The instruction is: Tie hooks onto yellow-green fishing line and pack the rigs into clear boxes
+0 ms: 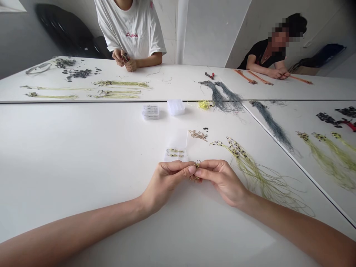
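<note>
My left hand [169,180] and my right hand [224,180] meet in front of me, both closed in a pinch. Between their fingertips is a small coil of fishing line [194,178], yellowish, with a loop poking up above the thumbs. The fingers cover much of it. Just beyond my left hand lies an open clear plastic box [175,140] with small yellow-and-dark coiled rigs [175,152] in its compartments. To the right of my right hand spreads a bundle of yellow-green fishing lines [251,163] with dark hook ends.
Brown hooks [198,135] and tiny black pieces [205,129] lie past the box. Farther back are a filled clear box [150,112], another clear box [176,107], a yellow coil [204,105] and grey line bundles [218,94]. Two people work across the table with lines.
</note>
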{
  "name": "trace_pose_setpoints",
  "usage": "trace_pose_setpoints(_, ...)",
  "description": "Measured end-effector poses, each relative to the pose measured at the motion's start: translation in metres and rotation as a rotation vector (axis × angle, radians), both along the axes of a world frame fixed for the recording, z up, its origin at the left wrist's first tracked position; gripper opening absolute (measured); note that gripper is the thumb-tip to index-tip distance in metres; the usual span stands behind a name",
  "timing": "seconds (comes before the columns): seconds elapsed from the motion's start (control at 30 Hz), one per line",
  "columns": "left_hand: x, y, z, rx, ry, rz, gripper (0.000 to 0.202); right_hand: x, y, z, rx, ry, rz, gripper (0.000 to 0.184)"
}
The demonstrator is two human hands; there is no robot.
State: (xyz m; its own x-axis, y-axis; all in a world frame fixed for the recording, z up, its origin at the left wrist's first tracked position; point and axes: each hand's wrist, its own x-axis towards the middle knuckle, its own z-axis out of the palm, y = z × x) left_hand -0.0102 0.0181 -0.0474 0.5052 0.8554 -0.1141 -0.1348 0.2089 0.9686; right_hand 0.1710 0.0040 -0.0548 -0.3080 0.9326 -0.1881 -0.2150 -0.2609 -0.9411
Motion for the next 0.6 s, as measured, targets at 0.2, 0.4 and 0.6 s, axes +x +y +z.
trace_pose_setpoints(0.2, 0.0013, -0.0021, -0.0015, -0.035, -0.038, 0.004, 0.014, -0.0006, -0.0004, 0.0021, -0.014, 0.064, 0.035, 0.009)
trace_pose_setpoints(0.4, 0.0014, -0.0033, 0.0018, 0.022, -0.008, 0.005, 0.018, -0.0008, -0.0016, 0.0063, 0.051, 0.069, 0.014, 0.009)
trace_pose_setpoints(0.6, -0.0003, -0.0020, 0.0019, -0.032, 0.011, -0.061, 0.016, 0.0006, 0.0001, 0.0096, 0.065, 0.083, -0.027, 0.011)
